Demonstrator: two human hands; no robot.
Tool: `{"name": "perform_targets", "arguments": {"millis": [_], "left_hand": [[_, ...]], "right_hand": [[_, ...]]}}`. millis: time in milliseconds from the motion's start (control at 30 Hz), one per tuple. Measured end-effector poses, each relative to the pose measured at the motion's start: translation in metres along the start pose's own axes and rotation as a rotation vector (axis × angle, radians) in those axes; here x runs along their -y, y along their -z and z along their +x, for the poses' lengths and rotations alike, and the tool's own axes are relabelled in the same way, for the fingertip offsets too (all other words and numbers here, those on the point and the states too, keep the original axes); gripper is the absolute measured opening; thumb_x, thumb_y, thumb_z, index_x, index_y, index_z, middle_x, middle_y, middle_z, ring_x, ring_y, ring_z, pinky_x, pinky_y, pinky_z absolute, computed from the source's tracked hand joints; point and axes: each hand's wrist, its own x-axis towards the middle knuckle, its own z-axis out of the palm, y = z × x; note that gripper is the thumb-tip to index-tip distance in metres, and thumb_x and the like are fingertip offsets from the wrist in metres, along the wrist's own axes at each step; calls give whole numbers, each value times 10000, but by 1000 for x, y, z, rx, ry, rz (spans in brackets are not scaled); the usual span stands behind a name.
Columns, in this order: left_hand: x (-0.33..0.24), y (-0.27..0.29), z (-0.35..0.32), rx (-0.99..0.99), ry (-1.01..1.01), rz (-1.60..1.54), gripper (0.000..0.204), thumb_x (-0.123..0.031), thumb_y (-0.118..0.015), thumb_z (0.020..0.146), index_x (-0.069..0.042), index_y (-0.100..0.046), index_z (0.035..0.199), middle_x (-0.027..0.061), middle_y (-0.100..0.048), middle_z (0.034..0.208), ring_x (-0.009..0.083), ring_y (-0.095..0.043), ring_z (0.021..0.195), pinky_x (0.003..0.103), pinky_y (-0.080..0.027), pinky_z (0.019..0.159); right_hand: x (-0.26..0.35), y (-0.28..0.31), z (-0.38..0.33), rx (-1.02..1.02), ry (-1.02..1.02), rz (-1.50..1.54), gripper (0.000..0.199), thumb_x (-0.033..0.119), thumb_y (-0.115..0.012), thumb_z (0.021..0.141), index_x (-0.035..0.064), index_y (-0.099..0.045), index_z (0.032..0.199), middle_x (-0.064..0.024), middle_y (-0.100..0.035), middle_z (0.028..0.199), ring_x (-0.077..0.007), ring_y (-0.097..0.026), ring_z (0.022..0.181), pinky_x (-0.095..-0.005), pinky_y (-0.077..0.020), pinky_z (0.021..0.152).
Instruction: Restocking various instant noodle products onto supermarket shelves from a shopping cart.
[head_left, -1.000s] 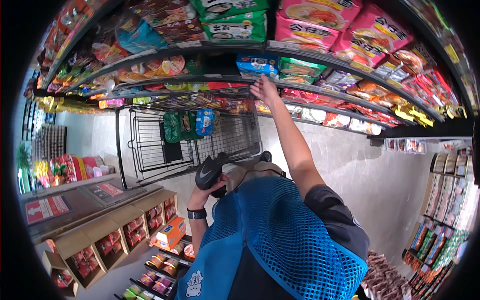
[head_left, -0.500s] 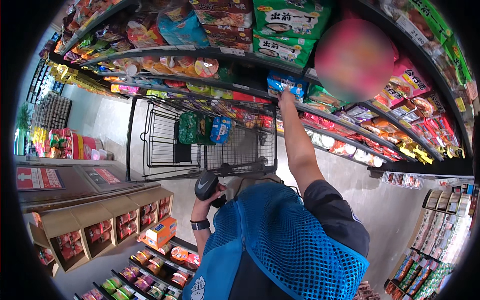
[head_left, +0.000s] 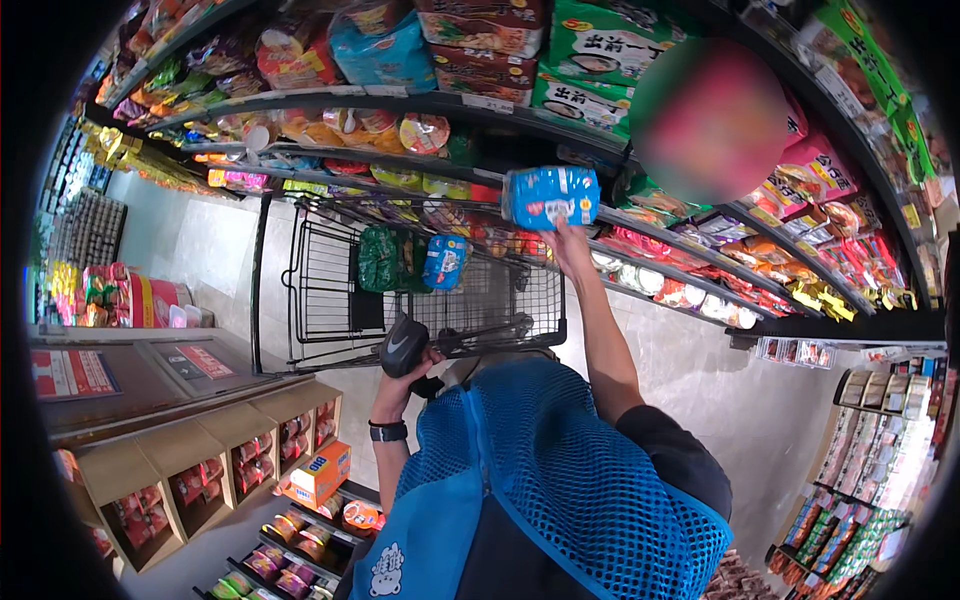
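Observation:
A blue multi-pack of noodles [head_left: 552, 198] is gripped along its near edge by my right hand [head_left: 571, 248], in front of the shelf and above the cart's right end. Beneath it stands a black wire shopping cart [head_left: 490, 290]. Inside the cart lie green packs [head_left: 378, 262] and another blue pack [head_left: 445, 262], side by side. My left hand [head_left: 418, 372], with a dark wristband below it, is closed around a dark grey rounded device [head_left: 403, 345] by the cart's near side. The grip part under those fingers is mostly hidden.
Shelves of bagged and cup noodles [head_left: 480, 60] run along the far side. Wooden bins [head_left: 130, 450] with red packs and an orange box [head_left: 320, 474] stand at the near left. A blue mesh vest [head_left: 570, 440] covers my front. A product rack [head_left: 850, 470] is at the right.
My right hand has drawn the blue noodle pack off the shelf, toward me and slightly left. The left hand still grips the grey device, which has shifted slightly.

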Motion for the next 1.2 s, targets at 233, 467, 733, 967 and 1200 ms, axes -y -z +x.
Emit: {"name": "perform_targets", "arguments": {"millis": [233,467,733,967,1200], "left_hand": [[-14,22,8,-14,42,-31,290,-21,-689,774,-19,-606,1053,72,-637,973,193,-605,981,320,-456,895],[-26,11,40,432,200,123,334,-68,-726,784,-33,-597,1090,60,-655,965,139,-606,930,274,-477,829],[-22,52,27,285,182,4,371,-84,-748,773,-42,-594,1108,33,-656,961,121,-602,912,268,-487,806],[-14,126,3,55,293,12,307,-92,-774,744,-59,-631,1014,41,-652,948,132,-600,906,272,-481,797],[2,171,-20,-154,287,-140,332,-105,-753,770,-36,-621,1066,50,-667,975,121,-624,919,257,-484,819]], "right_hand": [[28,11,-114,172,-303,-163,362,136,-481,967,14,-408,1300,-105,-520,1263,-214,-551,1114,-365,-471,947],[38,-3,-144,260,-440,-426,211,160,-545,943,13,-600,1083,-34,-643,1018,-95,-607,895,-265,-514,794],[-48,-37,-51,435,-538,-1578,285,277,-560,938,7,-652,942,-21,-637,848,-89,-581,765,-268,-507,717],[-172,-64,58,545,-640,-1312,334,286,-567,927,-37,-631,977,-83,-654,876,-128,-617,788,-292,-519,700],[-296,-51,132,486,-606,-1483,407,371,-584,884,-35,-613,899,-179,-661,865,-276,-654,745,-385,-501,704]]}}
